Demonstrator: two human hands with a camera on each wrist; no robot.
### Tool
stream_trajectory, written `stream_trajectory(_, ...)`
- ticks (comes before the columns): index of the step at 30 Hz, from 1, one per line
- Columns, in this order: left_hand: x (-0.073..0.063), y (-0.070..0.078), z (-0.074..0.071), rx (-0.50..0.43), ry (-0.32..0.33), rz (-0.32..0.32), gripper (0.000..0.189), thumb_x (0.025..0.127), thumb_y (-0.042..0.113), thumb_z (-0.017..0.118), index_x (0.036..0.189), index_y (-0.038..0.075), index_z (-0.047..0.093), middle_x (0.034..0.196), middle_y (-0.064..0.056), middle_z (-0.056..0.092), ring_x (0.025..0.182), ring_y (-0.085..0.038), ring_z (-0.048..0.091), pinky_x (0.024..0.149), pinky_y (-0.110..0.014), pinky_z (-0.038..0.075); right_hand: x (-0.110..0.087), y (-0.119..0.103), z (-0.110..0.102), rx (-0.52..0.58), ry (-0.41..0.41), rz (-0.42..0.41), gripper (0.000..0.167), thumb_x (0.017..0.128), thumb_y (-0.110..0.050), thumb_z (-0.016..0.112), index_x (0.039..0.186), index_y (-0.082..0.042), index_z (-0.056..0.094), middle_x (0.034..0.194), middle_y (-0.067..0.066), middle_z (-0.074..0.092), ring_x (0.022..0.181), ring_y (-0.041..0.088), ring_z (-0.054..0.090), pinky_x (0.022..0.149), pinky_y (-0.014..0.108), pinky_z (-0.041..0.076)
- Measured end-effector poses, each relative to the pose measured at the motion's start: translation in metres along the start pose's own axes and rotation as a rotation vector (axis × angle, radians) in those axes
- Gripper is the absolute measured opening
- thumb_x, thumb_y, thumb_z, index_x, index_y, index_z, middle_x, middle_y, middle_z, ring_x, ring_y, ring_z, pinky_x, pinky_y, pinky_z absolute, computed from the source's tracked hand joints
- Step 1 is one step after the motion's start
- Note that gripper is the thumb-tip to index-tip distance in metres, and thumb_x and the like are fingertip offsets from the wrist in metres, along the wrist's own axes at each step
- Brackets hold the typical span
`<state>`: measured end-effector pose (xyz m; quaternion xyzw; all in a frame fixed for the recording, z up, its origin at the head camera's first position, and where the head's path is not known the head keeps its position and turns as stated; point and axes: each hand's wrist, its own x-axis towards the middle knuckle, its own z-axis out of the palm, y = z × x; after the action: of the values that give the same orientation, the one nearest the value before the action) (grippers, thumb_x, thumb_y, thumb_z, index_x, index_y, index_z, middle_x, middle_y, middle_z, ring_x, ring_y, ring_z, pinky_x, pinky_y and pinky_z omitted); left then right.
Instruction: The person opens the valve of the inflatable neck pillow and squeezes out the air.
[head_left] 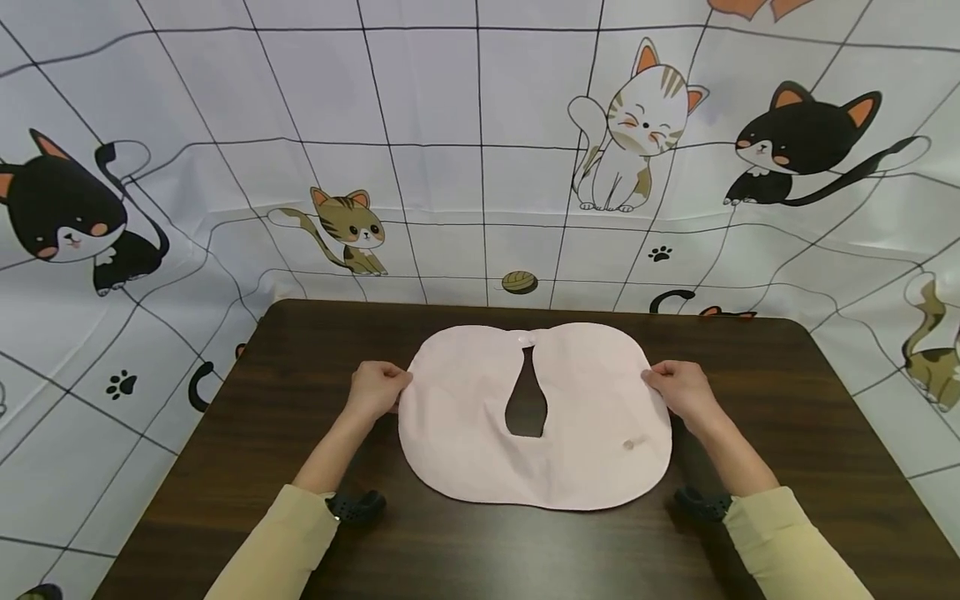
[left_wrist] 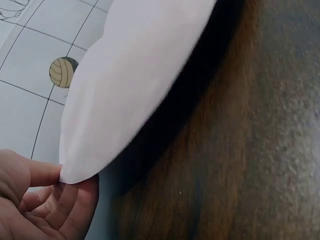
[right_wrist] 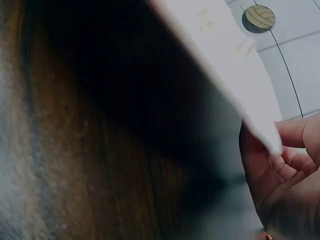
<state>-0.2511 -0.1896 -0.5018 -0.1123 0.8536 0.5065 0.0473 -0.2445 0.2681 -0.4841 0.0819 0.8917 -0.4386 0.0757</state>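
Observation:
A pale pink cloth bib [head_left: 457, 417] is spread flat between both hands, with a teardrop-shaped opening in its middle. A small fastening [head_left: 527, 339] joins the two sides at the top of that opening, and a small round mark [head_left: 628, 444] shows at lower right. My left hand [head_left: 375, 388] pinches the bib's left edge between thumb and fingers. At the opposite edge, my right hand [head_left: 681, 390] pinches the cloth likewise. Both wrist views show the bib's rim [left_wrist: 135, 130] raised off the table, with a dark shadow beneath.
The dark brown wooden table [head_left: 480, 550] lies under the bib. Behind and beside it hangs a white sheet [head_left: 427, 92] with a grid, cartoon cats and paw prints. A dark band [head_left: 356, 507] circles the left wrist, another [head_left: 702, 503] the right.

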Motion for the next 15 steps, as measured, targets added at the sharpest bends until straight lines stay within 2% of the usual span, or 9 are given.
stream_trajectory(5,0.001,0.002,0.003,-0.048,0.022,-0.008,0.025,0.099,0.015,0.066,0.106,-0.008,0.073,0.097,-0.019,0.066,0.075,-0.021,0.066,0.059,-0.030,0.060,0.003,0.007,-0.009,0.024,0.027,0.013,0.035,0.105,-0.017,0.057,0.115,0.016,0.063,0.095,0.019,0.065,0.073,0.017,0.060,0.059,0.029,0.051)
stream_trajectory(11,-0.002,0.001,0.007,-0.059,-0.096,-0.007,0.024,0.100,0.009,0.062,0.113,-0.009,0.070,0.090,-0.016,0.070,0.068,-0.018,0.067,0.058,-0.033,0.060,0.006,0.017,-0.009,0.052,0.028,0.049,0.039,0.106,-0.021,0.057,0.122,0.013,0.064,0.097,0.016,0.066,0.073,0.016,0.061,0.061,0.028,0.052)
stream_trajectory(13,-0.003,0.002,0.009,-0.037,-0.114,0.020,0.022,0.098,0.006,0.063,0.111,-0.010,0.070,0.087,-0.016,0.071,0.065,-0.017,0.067,0.056,-0.033,0.060,0.005,0.019,-0.010,0.046,0.010,0.062,0.039,0.105,-0.021,0.057,0.122,0.012,0.065,0.093,0.013,0.065,0.072,0.016,0.060,0.060,0.029,0.052)
stream_trajectory(15,-0.003,0.003,0.011,-0.004,-0.101,0.052,0.019,0.095,0.005,0.065,0.107,-0.009,0.072,0.083,-0.014,0.071,0.062,-0.016,0.066,0.054,-0.032,0.059,0.003,0.022,-0.010,0.030,-0.005,0.066,0.038,0.105,-0.021,0.058,0.120,0.012,0.067,0.089,0.011,0.063,0.071,0.017,0.059,0.059,0.030,0.052)
